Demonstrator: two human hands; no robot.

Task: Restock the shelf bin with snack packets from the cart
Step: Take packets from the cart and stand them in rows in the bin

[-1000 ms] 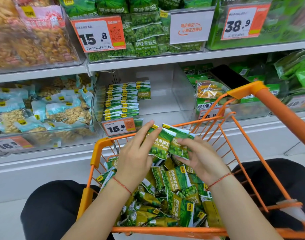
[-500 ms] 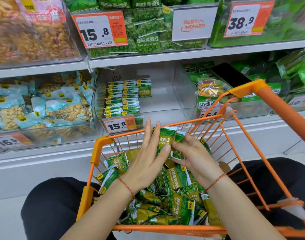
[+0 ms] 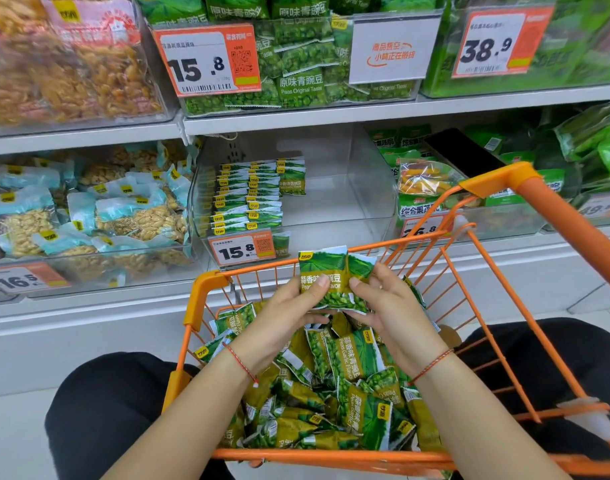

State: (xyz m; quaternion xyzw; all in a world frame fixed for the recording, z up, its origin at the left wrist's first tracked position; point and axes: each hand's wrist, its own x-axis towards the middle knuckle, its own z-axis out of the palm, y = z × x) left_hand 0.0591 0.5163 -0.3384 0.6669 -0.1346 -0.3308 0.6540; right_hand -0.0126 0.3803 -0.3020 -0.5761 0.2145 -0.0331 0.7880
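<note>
Above the orange cart (image 3: pixel 206 284) I hold a small stack of green garlic-pea snack packets (image 3: pixel 326 271) upright, label towards me. My left hand (image 3: pixel 286 317) grips the stack from the left with its thumb on the front. My right hand (image 3: pixel 386 306) pinches it from the right. Many more of the same packets (image 3: pixel 352 393) lie heaped in the cart below my hands. The clear shelf bin (image 3: pixel 362 209) stands straight ahead on the lower shelf, with rows of the same packets (image 3: pixel 248 195) lined up along its left side and bare floor on its right.
A 15.8 price tag (image 3: pixel 243 251) hangs on the bin's front. Bins of peanut packets (image 3: pixel 89 220) stand to the left and mixed green snacks (image 3: pixel 431 181) to the right. The upper shelf (image 3: pixel 331 114) overhangs the bin. My knees in black flank the cart.
The packets, held fanned out a second ago, were pressed down into the cart between both palms and are now lifted again as one squared-up stack.
</note>
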